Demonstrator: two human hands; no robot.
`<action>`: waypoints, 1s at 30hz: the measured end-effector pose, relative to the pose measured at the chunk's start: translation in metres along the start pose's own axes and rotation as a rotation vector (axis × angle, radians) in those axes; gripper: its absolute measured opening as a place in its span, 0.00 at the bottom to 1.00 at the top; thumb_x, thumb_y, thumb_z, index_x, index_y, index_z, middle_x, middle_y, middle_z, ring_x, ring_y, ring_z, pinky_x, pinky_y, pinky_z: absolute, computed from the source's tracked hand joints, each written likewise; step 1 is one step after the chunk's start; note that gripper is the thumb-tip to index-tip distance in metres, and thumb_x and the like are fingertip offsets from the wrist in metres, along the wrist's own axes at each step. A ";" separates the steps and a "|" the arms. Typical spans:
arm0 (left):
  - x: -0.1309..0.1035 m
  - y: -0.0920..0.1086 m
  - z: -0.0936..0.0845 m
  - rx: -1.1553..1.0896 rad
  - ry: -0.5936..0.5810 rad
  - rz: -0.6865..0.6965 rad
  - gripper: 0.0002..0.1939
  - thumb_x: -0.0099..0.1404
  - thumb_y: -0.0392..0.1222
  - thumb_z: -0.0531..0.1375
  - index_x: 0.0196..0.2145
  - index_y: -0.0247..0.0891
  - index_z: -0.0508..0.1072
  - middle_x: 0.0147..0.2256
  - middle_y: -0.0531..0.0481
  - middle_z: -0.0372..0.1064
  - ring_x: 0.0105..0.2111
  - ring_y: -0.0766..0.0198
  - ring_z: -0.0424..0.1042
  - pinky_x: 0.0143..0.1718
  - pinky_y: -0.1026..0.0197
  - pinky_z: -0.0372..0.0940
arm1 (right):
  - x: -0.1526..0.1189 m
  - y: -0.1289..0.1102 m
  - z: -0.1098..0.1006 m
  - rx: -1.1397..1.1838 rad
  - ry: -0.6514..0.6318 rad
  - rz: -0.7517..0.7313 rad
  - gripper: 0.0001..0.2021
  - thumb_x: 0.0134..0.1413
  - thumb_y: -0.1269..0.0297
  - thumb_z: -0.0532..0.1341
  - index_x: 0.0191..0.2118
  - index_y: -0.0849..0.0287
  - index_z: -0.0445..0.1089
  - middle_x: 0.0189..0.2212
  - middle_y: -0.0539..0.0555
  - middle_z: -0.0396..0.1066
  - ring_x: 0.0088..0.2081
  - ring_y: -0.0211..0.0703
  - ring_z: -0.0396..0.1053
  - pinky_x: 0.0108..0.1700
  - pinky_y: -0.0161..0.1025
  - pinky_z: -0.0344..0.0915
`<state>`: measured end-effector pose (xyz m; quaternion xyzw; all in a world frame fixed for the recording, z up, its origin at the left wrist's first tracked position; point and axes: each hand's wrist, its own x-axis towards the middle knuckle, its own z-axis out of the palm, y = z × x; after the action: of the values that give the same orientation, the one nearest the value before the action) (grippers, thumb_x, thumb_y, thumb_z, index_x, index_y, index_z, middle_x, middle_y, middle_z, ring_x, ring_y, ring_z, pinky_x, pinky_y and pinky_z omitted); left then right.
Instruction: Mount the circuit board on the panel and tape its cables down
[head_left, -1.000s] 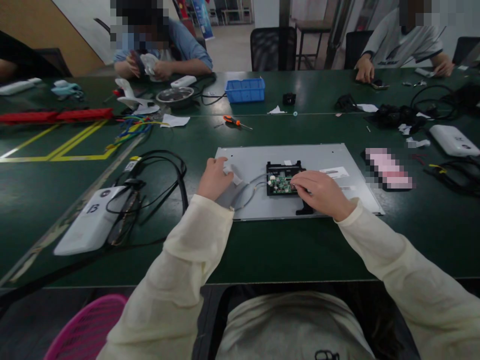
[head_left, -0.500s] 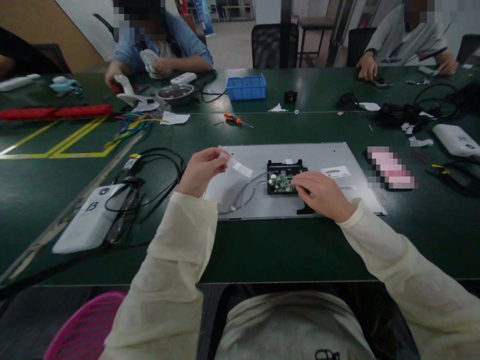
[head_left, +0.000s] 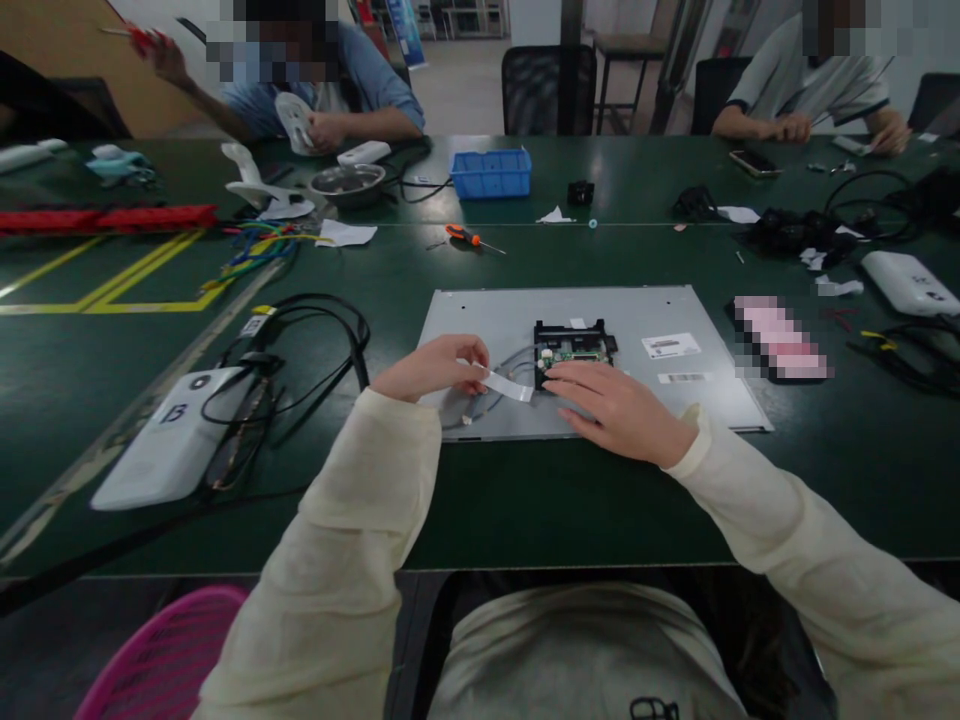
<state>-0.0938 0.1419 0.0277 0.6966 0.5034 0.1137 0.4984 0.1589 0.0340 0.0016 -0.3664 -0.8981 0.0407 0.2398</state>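
Where it slants over the panel, the strip looks thin, white and shiny, one end pinched in my left hand, the other just beside my right hand, whose fingers spread loosely, partly hiding the board

The white power bank at left bears a mark reading 13 or B, while print on the grey panel's label is too small.
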 end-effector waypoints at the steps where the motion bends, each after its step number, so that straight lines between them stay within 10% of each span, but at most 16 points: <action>1: 0.000 0.000 0.000 0.012 -0.005 0.002 0.10 0.47 0.43 0.64 0.28 0.39 0.69 0.24 0.52 0.71 0.24 0.61 0.73 0.29 0.59 0.69 | 0.002 -0.002 0.002 0.000 -0.024 -0.026 0.20 0.63 0.63 0.53 0.58 0.62 0.63 0.58 0.63 0.64 0.61 0.51 0.59 0.61 0.54 0.59; 30: 0.004 -0.009 -0.009 0.404 0.167 0.212 0.10 0.51 0.44 0.60 0.31 0.38 0.73 0.31 0.50 0.72 0.28 0.64 0.69 0.32 0.63 0.62 | 0.013 -0.011 0.024 -0.035 -0.168 -0.132 0.27 0.63 0.50 0.51 0.60 0.65 0.61 0.60 0.62 0.63 0.65 0.52 0.52 0.66 0.56 0.45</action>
<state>-0.1031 0.1502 0.0233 0.8195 0.4791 0.1195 0.2909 0.1334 0.0373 -0.0119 -0.3060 -0.9377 0.0396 0.1594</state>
